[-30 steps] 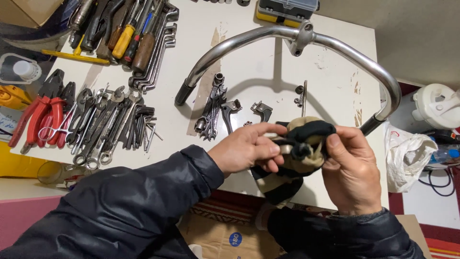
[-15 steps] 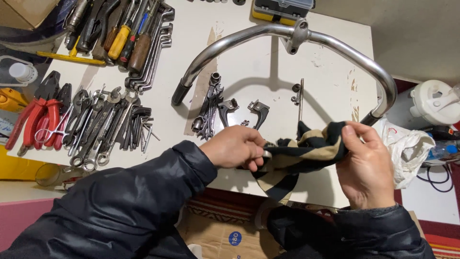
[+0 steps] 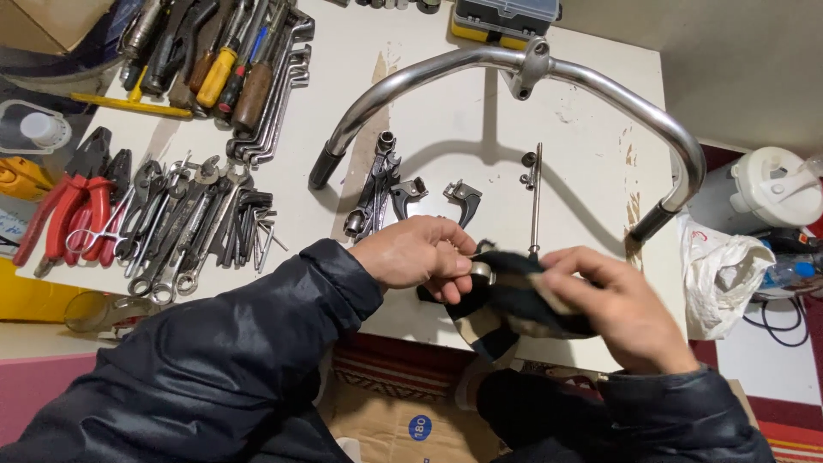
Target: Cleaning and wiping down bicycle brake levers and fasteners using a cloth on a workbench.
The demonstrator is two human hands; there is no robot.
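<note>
We've got a small metal part (image 3: 482,271) pinched in the left hand (image 3: 420,255), fingers (image 3: 459,287) clamped on it at the near edge of the table (image 3: 446,111). The right hand (image 3: 619,310) holds a dark cloth w/ tan stripes (image 3: 513,307), fingers closed around a bunched fold of it & pressed up against the part. So part & cloth both sit between the two hands, just over the table's front edge, w/ the cloth's loose end hanging below.

To do this well, in our judgement: keep the left grip firm on one end only, so the cloth reaches as much bare metal as poss. Turn the part bit by bit rather than rubbing one face. Use a clean fold of cloth; the right hand is blurred, so we can't tell which fold is touching. Work over the table, not past its edge, since a dropped part would land on the cardboard (image 3: 403,411) below.

Around us: the chrome handlebar (image 3: 411,73) arcs across the table, a long thin rod (image 3: 536,197) lies just beyond the hands, and two brake-lever clamps (image 3: 437,195) sit near a bunch of small sockets (image 3: 373,193). Spanners & hex keys (image 3: 201,223) are fanned out to the left, red-handled pliers (image 3: 73,206) beside them, screwdrivers (image 3: 219,60) further back. A white plastic bag (image 3: 724,270) hangs at right.
</note>
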